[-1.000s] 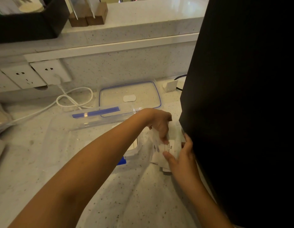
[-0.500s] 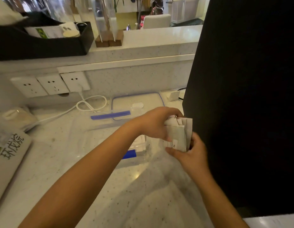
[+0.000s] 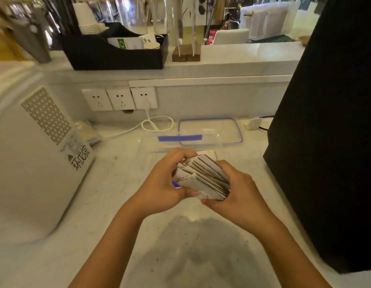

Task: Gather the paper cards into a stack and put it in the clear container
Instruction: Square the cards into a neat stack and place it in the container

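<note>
Paper cards [image 3: 203, 177], fanned and uneven, sit clamped between left hand [image 3: 159, 189] and right hand [image 3: 238, 194], clear container [image 3: 159, 151] lying just beyond, nearer the left.

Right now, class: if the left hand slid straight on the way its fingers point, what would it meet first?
The left hand points right, so it would press the paper cards into the right hand on their far side.
</note>
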